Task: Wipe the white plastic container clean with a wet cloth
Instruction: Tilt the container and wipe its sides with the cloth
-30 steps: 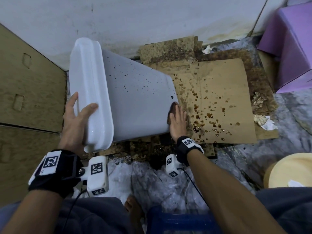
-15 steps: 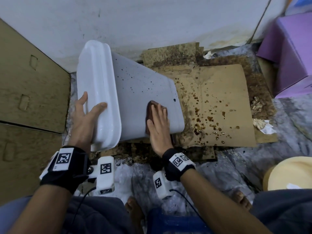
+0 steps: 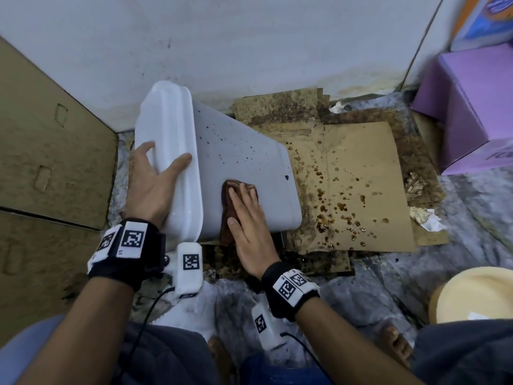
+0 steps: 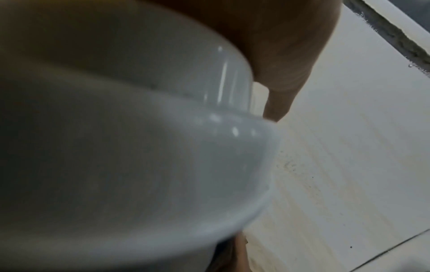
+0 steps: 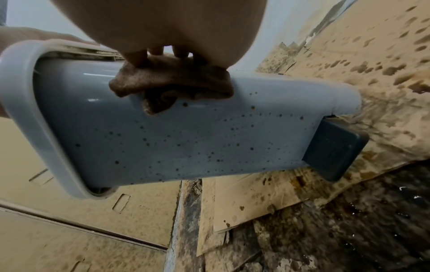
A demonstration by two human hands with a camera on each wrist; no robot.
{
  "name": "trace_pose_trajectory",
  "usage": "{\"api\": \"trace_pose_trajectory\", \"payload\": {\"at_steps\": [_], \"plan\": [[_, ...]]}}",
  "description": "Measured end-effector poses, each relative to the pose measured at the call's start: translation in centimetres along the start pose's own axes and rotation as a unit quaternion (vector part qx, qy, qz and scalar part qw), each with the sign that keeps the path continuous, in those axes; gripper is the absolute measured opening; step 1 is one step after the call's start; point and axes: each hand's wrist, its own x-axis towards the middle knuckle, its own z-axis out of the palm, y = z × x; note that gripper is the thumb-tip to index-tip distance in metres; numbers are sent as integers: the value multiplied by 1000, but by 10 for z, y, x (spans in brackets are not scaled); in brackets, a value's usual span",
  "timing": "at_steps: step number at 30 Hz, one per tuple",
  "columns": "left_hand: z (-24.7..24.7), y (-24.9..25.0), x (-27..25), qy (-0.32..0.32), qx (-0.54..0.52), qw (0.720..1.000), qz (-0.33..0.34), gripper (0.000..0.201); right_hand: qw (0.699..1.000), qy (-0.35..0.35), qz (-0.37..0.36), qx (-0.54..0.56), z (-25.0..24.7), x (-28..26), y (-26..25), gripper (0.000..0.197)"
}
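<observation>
Your right hand (image 3: 249,218) lies flat on the brown cloth (image 3: 230,207), fingers (image 3: 244,194) straight & together, pressing it onto the upper side of the white container (image 3: 244,162) near its rim end. Your left hand (image 3: 155,184) grips the rim – thumb on top, other fingers behind the rim. Container lies on its side on stained cardboard (image 3: 355,190) on the floor, dark specks across the top & near wall (image 5: 186,143). Beyond – white wall (image 3: 249,45), purple box (image 3: 472,107) far right.
</observation>
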Motion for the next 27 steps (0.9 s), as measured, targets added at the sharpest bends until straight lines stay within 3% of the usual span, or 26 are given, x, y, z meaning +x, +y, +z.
{"api": "trace_pose_trajectory", "payload": {"at_steps": [8, 12, 16, 19, 23, 27], "plan": [[-16, -7, -2, -79, 74, 993, 49, 105, 1000, -13, -20, -18, 3, 5, -11, 54], [-15, -9, -5, -54, 93, 993, 57, 100, 999, -29, -33, -29, 4, 17, -20, 54], [-24, -16, -7, -82, 67, 993, 61, 95, 997, -33, -44, -50, 7, 17, -24, 55], [-28, -20, -15, -109, 54, 989, 82, 92, 996, -9, -58, -71, 12, 11, -24, 58], [-21, -13, -25, -128, 60, 983, 116, 108, 994, 42, -63, -81, 17, 4, -24, 61], [-9, 0, -23, -123, 84, 980, 131, 101, 993, 68, -62, -70, 11, 12, -25, 60]]}}
